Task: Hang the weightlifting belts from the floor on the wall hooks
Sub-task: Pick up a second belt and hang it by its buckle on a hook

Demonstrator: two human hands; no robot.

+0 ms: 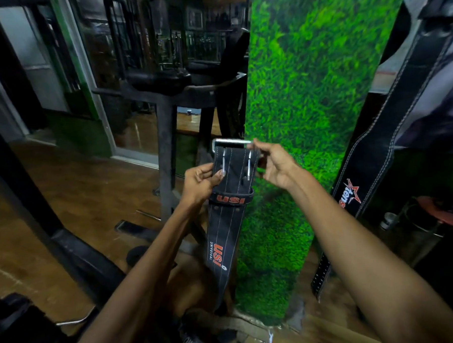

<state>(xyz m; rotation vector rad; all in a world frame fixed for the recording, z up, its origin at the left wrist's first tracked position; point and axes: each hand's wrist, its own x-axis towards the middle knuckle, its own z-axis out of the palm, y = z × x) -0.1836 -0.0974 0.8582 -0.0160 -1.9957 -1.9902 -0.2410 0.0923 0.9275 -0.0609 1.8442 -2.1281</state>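
A black weightlifting belt [224,231] with red USI lettering hangs straight down in front of me, beside the edge of a green turf-covered wall panel [302,94]. Its steel double-prong buckle [232,144] is at the top. My left hand [201,182] pinches the belt's left edge just below the buckle. My right hand [275,165] holds the buckle's right end between thumb and fingers. No wall hook shows in this view.
A second black belt [392,147] with white stitching and a red star logo hangs at the right. A dark gym machine frame [166,137] and a wall mirror [161,43] stand behind. Wooden floor [72,195] stretches left. Dark items lie near my feet.
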